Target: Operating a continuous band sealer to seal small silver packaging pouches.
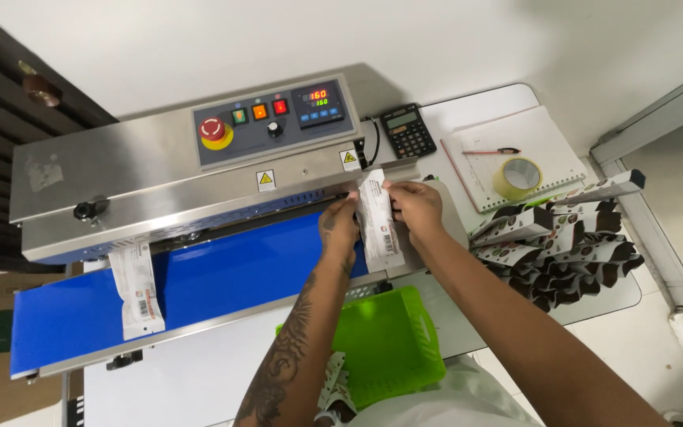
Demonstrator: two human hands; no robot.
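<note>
Pinching white printed sachet (379, 221) upright, left hand (338, 229) and right hand (414, 207) closed on edges.

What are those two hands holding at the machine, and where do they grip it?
Both hold one white pouch by its top edge: left hand at the left corner, right hand at the right.

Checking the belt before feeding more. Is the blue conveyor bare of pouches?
No: a white pouch lies on the blue conveyor near its far end.
</note>
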